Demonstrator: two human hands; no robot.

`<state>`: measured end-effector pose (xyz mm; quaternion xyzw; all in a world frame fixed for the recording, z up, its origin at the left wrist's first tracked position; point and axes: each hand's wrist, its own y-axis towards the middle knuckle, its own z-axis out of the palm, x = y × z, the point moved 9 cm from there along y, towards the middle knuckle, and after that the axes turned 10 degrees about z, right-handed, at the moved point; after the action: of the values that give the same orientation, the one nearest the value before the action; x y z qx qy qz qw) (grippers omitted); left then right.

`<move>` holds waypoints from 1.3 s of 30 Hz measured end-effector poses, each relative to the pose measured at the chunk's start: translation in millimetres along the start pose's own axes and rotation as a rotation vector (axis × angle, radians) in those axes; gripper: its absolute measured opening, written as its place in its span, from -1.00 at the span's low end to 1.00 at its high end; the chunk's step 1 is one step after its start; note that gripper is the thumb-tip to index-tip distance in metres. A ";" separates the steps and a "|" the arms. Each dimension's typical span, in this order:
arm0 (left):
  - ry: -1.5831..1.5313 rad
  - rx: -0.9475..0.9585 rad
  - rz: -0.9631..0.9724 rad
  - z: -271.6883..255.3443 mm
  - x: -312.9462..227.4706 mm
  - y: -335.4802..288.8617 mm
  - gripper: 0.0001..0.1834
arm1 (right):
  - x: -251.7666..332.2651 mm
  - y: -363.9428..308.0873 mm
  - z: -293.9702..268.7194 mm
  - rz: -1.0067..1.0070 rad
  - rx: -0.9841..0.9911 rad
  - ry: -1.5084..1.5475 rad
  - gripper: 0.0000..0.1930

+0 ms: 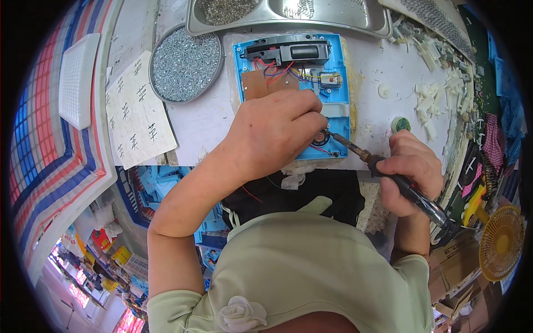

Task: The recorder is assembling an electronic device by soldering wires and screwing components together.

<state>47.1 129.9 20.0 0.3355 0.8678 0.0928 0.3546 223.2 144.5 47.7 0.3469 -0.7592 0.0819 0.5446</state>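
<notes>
Soldering iron (413, 195) sits gripped in the right hand (413, 166), thumb and fingers wrapped around its dark handle, with the metal shaft slanting up and leftward so that its tip reaches the round speaker (320, 139) in the lower part of a blue plastic housing (342, 126). The left hand (277, 127) lies over that housing, fingers curled in beside the speaker; its fingertips are hidden, so whether they pinch anything I cannot tell.

The housing lies on the bench (369, 64), open side up. At its far end is a black module (304, 52); nearer are a brown panel (261, 84), a small motor unit (331, 80) and loose red wires (282, 75).

Left of the housing, a round tray (222, 55) holds small silvery metal parts (186, 64), next to a handwritten paper sheet (133, 111). A steel compartment tray (269, 23) stands beyond. White plastic pieces (428, 105) are scattered to the right, near a small green-rimmed roll (400, 124).
</notes>
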 end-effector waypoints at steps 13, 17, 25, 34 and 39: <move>0.027 0.025 -0.014 1.3 -0.1 -1.3 -0.72 | 27.2 10.4 3.7 -0.041 0.006 -0.178 -0.86; 0.036 0.033 -0.009 1.0 -0.4 -1.9 -0.72 | 27.5 1.7 -13.1 -0.005 -0.050 -0.113 -0.86; 0.040 0.032 0.011 -0.5 -2.0 -0.6 -0.73 | 19.9 -13.9 -32.5 -0.002 -0.136 -0.102 -0.82; 0.058 0.021 0.014 -0.9 -2.9 0.5 -0.73 | 19.5 -11.5 -27.8 -0.013 -0.130 -0.104 -0.83; 0.054 0.027 -0.001 1.7 -1.2 -0.5 -0.73 | 16.6 -3.6 -9.3 0.013 -0.058 -0.085 -0.80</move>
<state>48.7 128.7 19.2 0.3372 0.8783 0.0900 0.3268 229.8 139.2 65.2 0.3291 -0.7859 0.0484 0.5212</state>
